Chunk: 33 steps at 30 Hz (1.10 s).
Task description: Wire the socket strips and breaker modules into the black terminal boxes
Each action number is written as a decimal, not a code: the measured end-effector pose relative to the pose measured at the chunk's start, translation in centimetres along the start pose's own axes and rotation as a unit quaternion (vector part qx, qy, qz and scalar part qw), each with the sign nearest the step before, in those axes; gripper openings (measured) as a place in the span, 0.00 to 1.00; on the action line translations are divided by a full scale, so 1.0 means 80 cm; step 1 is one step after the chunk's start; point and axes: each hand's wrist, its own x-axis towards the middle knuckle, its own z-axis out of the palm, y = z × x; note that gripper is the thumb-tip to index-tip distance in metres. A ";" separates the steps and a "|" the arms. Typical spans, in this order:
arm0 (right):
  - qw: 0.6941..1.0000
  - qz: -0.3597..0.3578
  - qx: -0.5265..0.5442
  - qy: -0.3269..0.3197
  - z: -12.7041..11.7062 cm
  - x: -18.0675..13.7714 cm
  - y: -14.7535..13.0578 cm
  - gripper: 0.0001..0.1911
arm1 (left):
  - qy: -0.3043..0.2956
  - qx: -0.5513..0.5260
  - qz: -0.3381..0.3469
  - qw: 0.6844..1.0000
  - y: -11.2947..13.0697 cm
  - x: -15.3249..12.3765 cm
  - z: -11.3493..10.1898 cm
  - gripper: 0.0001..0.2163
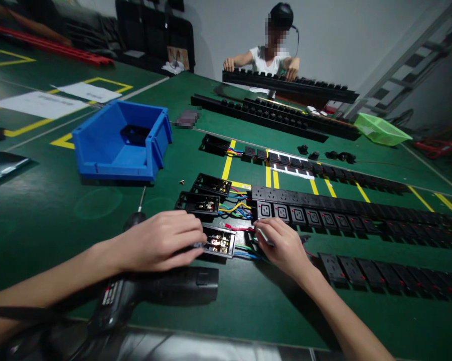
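Observation:
My left hand (167, 240) is curled over the near end of a black terminal box (229, 245) with brass terminals inside. Green and blue wires (246, 253) run out of the box towards the right. My right hand (284, 245) is closed beside these wires, its fingers around a small dark piece that I cannot make out; a red wire (243, 228) ends close to it. Under my left forearm lies a black power screwdriver (169, 288), its bit pointing away. Just beyond are two more terminal boxes (199, 203) wired to rows of black sockets (297, 215).
A blue bin (116, 168) with a black part inside stands at the left. Another socket row (387, 276) lies at the right. Across the table a person (269, 60) holds a long black strip (286, 85). A green basket (382, 131) sits at the far right.

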 end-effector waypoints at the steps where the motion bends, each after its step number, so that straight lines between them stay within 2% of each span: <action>1: 1.000 0.000 0.005 -0.005 0.001 0.000 0.000 0.11 | -0.008 0.000 0.027 1.000 0.014 0.005 0.000 0.07; 5: 1.000 -0.002 0.024 -0.007 0.005 -0.003 0.000 0.10 | -0.066 -0.013 0.095 0.993 0.059 0.025 0.010 0.09; 8: 1.000 0.001 0.029 0.000 0.009 -0.005 -0.002 0.11 | -0.104 -0.013 0.130 0.986 0.071 0.032 0.028 0.11; 13: 0.999 -0.003 0.038 -0.011 0.017 -0.008 -0.012 0.12 | -0.110 0.026 0.143 0.983 0.066 0.027 0.048 0.01; 23: 0.996 -0.012 0.078 -0.031 0.020 -0.011 -0.030 0.14 | -0.147 0.006 0.116 0.982 0.057 0.013 0.041 0.04; 29: 0.991 -0.015 0.105 -0.078 0.018 -0.011 -0.046 0.13 | -0.154 0.005 0.093 0.984 0.048 -0.006 0.041 0.07; 33: 0.988 -0.020 0.108 -0.105 0.017 -0.014 -0.050 0.13 | -0.158 0.024 0.121 0.980 0.047 -0.026 0.048 0.06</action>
